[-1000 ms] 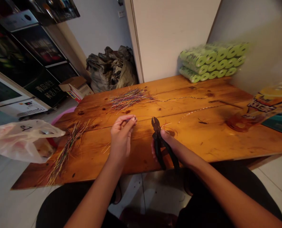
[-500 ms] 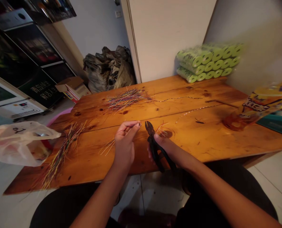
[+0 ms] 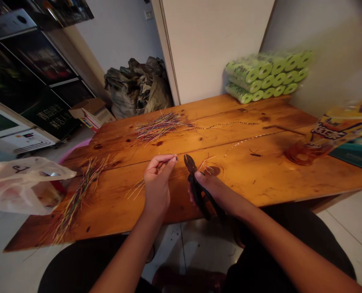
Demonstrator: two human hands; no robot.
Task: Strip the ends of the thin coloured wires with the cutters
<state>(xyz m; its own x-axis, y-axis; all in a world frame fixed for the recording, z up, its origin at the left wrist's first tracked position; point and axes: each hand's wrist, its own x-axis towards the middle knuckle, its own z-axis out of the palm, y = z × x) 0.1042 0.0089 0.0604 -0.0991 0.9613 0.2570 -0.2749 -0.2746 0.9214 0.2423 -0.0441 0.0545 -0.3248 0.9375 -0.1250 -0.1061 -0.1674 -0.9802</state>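
The left hand has its fingers pinched on thin coloured strands above the wooden surface. The right hand is closed around black pliers, beside a small tuft. Two heaps remain: one ahead, one near a plastic bag. A thin beaded line lies finished-looking beyond.

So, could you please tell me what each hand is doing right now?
Left hand: closed, pinching a thin strand.
Right hand: closed around black pliers.
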